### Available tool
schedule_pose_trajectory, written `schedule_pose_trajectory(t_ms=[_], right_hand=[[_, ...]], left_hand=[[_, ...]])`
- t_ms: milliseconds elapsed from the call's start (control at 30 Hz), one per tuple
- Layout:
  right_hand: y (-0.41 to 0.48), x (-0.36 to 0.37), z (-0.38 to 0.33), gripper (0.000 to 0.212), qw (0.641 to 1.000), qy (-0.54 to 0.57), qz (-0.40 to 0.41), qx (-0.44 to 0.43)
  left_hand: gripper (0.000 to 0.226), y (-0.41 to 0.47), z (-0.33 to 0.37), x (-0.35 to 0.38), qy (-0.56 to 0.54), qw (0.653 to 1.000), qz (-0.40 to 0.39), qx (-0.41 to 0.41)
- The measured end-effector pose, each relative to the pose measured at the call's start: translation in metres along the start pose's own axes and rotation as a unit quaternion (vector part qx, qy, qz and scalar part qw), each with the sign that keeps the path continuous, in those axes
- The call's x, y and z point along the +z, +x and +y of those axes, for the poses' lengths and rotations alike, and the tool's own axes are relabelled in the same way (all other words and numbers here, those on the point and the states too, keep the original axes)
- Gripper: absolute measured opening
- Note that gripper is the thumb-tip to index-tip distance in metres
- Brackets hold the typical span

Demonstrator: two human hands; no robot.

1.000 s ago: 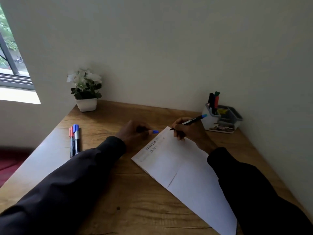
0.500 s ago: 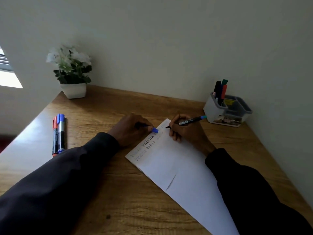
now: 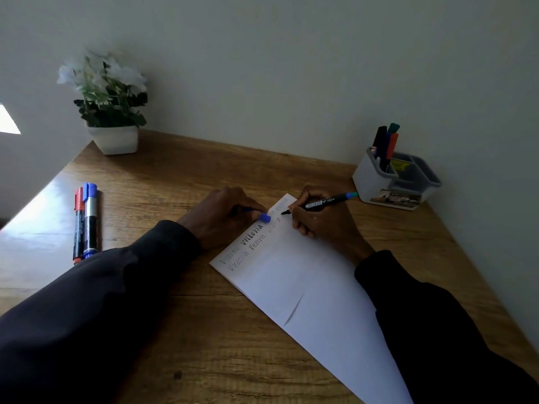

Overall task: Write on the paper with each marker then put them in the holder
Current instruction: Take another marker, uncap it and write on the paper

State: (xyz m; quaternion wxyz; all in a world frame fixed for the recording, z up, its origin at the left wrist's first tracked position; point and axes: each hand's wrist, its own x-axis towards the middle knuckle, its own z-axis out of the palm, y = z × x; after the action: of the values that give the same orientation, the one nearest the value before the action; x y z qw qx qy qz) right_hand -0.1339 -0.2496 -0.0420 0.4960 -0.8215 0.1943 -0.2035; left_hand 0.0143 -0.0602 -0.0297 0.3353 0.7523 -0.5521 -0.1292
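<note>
A white paper [image 3: 306, 290] lies slanted on the wooden desk, with two lines of handwriting near its far left edge. My right hand [image 3: 323, 221] grips a thin black marker [image 3: 323, 203] with a blue end, its tip on the paper's top corner. My left hand [image 3: 224, 212] rests beside the paper's edge and pinches a blue cap [image 3: 264, 217]. Two more markers lie at the left: a red-capped marker [image 3: 78, 225] and a blue-capped marker [image 3: 90, 220]. The grey-and-white holder [image 3: 379, 185] stands at the back right with several markers [image 3: 386, 141] in it.
A white pot of white flowers [image 3: 112, 112] stands at the desk's back left corner. The wall runs close behind the desk and along its right side. The desk [image 3: 175, 176] has bare wood between the plant and the holder.
The view has tilted down and shifted right, so the window has left the frame. My right hand's marker tip has crept a little along the writing line; the left hand stays put.
</note>
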Motion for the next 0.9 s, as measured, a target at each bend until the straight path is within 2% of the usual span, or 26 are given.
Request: schedule_pose_trajectory(t_ms=[367,900], right_hand=[[-0.0022,0.0009,-0.0095,0.027,1.0,0.009,0.017,-0.001],[-0.0015,0.0003,-0.0044,0.02,1.0,0.008,0.017,-0.001]], left_hand=[[0.026,0.0012,-0.0067,0.0035,0.023,1.0,-0.005,0.013],[0.029,0.0009,-0.004,0.0034,0.018,0.999,-0.01,0.027]])
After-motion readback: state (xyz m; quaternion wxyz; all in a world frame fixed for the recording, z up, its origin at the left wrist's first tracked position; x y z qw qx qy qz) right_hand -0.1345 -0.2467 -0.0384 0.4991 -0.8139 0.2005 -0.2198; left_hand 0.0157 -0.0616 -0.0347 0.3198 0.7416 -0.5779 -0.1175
